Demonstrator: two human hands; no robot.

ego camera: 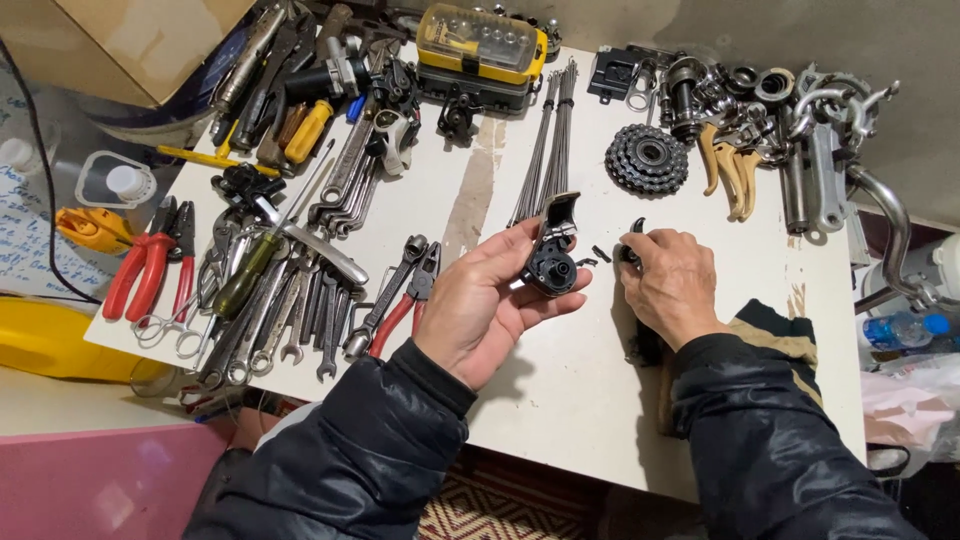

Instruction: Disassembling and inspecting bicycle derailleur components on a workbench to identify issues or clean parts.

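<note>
Black sleeves come first; the left hand has its grip clenched round a black bike part, long side pointing to 12 o'clock. At its 3 o'clock, the right hand pinches a small black piece over the counter

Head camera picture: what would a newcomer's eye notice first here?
First, the left hand at the centre, holding up a black bicycle shifter part, with the right hand beside it pinching a small black piece. Then the heap of wrenches and pliers at the left of the white table, and the toothed sprocket cluster behind the hands.
</note>
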